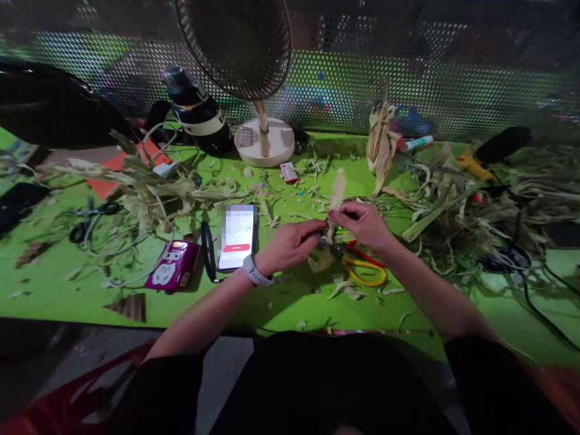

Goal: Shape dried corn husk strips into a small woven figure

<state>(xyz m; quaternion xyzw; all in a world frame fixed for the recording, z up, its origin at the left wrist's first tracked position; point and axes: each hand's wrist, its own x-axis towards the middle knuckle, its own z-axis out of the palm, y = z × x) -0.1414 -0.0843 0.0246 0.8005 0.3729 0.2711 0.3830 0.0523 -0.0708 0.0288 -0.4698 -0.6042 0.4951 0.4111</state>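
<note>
Between my two hands a pale dried corn husk (336,196) stands upright over the green table. My left hand (294,241), with a light watch on its wrist, pinches the husk's lower part from the left. My right hand (360,223) grips it a little higher from the right, fingers pressed together. Just below the hands lie scissors (365,275) with yellow and red handles, their blades partly hidden. Husk scraps (347,289) lie beside them. A figure of bundled husk (379,145) stands farther back on the right.
A lit phone (238,238) and a purple power strip (173,266) lie left of my hands. A white fan (264,142) and a dark bottle (199,112) stand at the back. Husk piles (435,199) and a yellow glue gun (473,164) occupy the right.
</note>
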